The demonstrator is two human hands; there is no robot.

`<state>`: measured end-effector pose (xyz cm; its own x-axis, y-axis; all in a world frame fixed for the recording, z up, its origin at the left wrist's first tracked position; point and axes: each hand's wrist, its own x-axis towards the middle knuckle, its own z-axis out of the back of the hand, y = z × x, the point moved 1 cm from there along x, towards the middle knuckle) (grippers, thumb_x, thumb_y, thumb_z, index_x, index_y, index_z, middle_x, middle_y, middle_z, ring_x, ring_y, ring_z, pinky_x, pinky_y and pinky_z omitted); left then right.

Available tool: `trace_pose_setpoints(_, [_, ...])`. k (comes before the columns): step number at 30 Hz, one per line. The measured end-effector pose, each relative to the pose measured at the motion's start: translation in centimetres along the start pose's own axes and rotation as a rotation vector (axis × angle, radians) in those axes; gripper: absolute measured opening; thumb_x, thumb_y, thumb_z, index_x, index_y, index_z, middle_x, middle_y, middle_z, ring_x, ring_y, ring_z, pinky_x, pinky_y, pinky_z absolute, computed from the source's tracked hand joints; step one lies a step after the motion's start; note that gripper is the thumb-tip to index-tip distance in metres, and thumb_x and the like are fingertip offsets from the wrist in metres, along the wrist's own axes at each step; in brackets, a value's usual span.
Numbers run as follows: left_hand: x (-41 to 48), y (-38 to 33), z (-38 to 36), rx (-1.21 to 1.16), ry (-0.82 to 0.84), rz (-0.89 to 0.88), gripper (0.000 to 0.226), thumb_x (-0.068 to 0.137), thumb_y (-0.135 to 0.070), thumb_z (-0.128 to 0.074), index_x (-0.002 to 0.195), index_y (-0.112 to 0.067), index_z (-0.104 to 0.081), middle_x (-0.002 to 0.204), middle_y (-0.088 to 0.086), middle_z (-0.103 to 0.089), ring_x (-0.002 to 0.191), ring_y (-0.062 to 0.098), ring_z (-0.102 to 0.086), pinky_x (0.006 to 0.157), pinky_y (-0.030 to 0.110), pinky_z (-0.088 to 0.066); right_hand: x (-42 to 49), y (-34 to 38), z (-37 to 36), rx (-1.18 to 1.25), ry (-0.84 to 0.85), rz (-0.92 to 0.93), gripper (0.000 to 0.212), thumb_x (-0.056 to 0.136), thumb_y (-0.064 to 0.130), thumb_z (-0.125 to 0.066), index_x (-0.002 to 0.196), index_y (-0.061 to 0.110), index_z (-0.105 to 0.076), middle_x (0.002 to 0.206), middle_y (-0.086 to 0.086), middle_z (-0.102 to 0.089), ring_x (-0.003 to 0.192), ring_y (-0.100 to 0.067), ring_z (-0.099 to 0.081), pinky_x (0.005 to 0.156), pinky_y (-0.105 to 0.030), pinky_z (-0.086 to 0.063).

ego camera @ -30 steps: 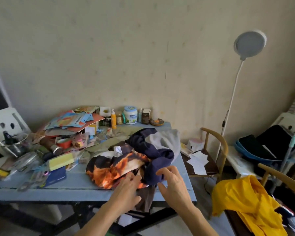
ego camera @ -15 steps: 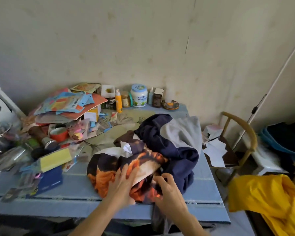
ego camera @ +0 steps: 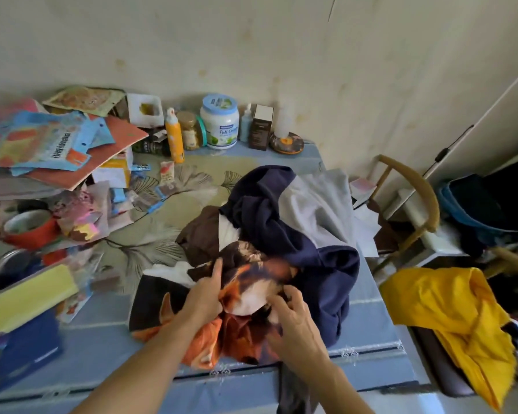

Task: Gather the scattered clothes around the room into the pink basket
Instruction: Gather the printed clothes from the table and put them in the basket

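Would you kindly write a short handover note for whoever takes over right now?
Left hand and right hand both grip the orange-and-black garment on the blue table. The navy-and-grey garment lies bunched against it; a yellow garment drapes over a chair to the right. Pink basket not in view. Done: nothing visibly gathered. Left: lift these clothes and carry all to the basket.

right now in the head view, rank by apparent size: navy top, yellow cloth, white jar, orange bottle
1. navy top and yellow cloth: about alike, so not ranked
2. white jar
3. orange bottle, slimmer than the jar
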<state>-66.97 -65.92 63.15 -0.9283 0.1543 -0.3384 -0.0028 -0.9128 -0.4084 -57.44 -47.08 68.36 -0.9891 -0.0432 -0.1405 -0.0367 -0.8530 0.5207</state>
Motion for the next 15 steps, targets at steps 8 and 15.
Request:
trace_pose_setpoints(8, [-2.1, -2.9, 4.8, -0.178, -0.073, -0.23, 0.022, 0.076, -0.005, -0.054, 0.096, -0.007, -0.062, 0.101, 0.011, -0.068, 0.102, 0.033, -0.06, 0.079, 0.032, -0.046, 2.1, 2.5, 0.3, 0.041, 0.058, -0.034, 0.111, 0.067, 0.022, -0.069, 0.151, 0.038, 0.001, 0.157, 0.002, 0.019, 0.139, -0.034, -0.019, 0.103, -0.039, -0.036])
trace_pose_setpoints(15, [-5.6, -3.1, 10.3, -0.436, -0.002, -0.408, 0.035, 0.072, -0.004, -0.054, 0.104, -0.017, -0.059, 0.095, 0.001, -0.067, 0.095, 0.018, -0.063, 0.087, 0.036, -0.049, 4.1, 6.9, 2.9, 0.36, -0.141, 0.019, 0.027, 0.076, 0.018, -0.067, 0.104, 0.019, -0.065, 0.094, 0.004, -0.067, 0.091, -0.014, -0.063, 0.072, -0.015, -0.039])
